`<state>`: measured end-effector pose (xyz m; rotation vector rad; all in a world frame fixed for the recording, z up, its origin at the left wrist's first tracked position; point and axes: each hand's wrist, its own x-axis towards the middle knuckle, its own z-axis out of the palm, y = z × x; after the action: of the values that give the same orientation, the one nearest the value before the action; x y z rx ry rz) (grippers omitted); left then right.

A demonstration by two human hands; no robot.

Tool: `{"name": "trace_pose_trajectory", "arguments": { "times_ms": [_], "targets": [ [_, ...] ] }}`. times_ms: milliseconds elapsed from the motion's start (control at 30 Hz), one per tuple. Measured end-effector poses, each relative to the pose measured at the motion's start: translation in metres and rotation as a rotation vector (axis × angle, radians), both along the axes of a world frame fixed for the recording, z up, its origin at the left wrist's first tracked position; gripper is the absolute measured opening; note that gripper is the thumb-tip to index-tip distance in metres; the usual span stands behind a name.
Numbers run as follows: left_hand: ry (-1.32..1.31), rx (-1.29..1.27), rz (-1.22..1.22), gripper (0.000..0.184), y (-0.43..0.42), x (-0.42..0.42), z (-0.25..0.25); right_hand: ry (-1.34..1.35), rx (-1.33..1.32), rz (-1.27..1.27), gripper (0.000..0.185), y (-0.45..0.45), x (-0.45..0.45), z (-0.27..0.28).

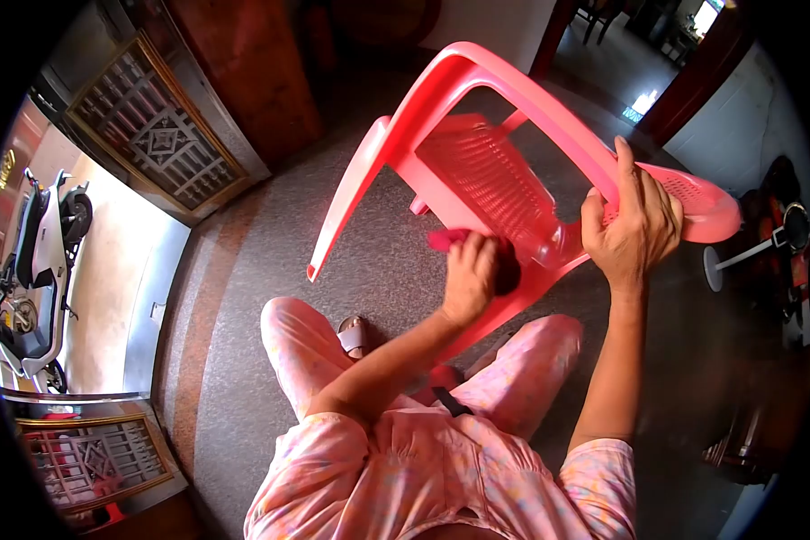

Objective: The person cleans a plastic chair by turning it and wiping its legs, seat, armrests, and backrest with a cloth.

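A pink plastic chair (459, 189) is tilted on its side in front of my body, with one leg pointing down to the left. My left hand (472, 274) is closed around a dark red cloth (508, 268) and lies against the chair's lower frame, near the ribbed panel. Part of the cloth sticks out past the fingers. Higher up on the right, my right hand (634, 216) grips the chair's frame, the thumb on the near side and the fingers over the edge.
My knees are on either side below the chair, above a grey speckled floor (234, 306). At the left, a scooter (49, 279) is beyond an open doorway beside a grille door (157, 130). A white stand (742, 256) and dark objects are at the right.
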<state>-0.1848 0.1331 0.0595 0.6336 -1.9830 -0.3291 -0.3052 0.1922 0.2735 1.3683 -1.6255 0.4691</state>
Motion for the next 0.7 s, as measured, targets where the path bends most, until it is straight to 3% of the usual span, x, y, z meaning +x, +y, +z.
{"name": "trace_pose_trajectory", "arguments": {
  "times_ms": [67,133,200,333,400,533,600,700],
  "targets": [
    [-0.165,-0.015,-0.197,0.035,0.025,0.002,-0.007,-0.004,0.044,-0.050,0.053,0.002,-0.002,0.002],
    [-0.139,-0.043,-0.185,0.035,0.024,0.003,0.002,0.004,0.048,-0.047,0.052,0.003,-0.001,0.001],
    [0.057,0.138,-0.322,0.037,0.019,0.009,0.017,0.012,0.048,-0.044,0.052,0.003,0.003,0.002],
    [0.412,0.478,-0.148,0.025,-0.006,0.016,0.055,0.019,0.061,-0.050,0.048,0.001,0.012,0.002],
    [0.641,0.514,-0.078,0.024,-0.022,0.019,0.081,0.015,0.063,-0.065,0.046,0.002,0.016,0.001],
    [0.730,0.182,0.006,0.029,-0.071,0.014,0.121,0.027,0.060,-0.058,0.045,0.005,0.028,0.001],
    [0.606,-0.046,0.094,0.040,-0.087,0.006,0.140,0.037,0.055,-0.043,0.045,0.005,0.030,0.001],
    [0.230,-0.128,0.264,0.052,-0.110,-0.007,0.134,0.051,0.042,-0.013,0.045,0.006,0.028,0.000]
  ]
}}
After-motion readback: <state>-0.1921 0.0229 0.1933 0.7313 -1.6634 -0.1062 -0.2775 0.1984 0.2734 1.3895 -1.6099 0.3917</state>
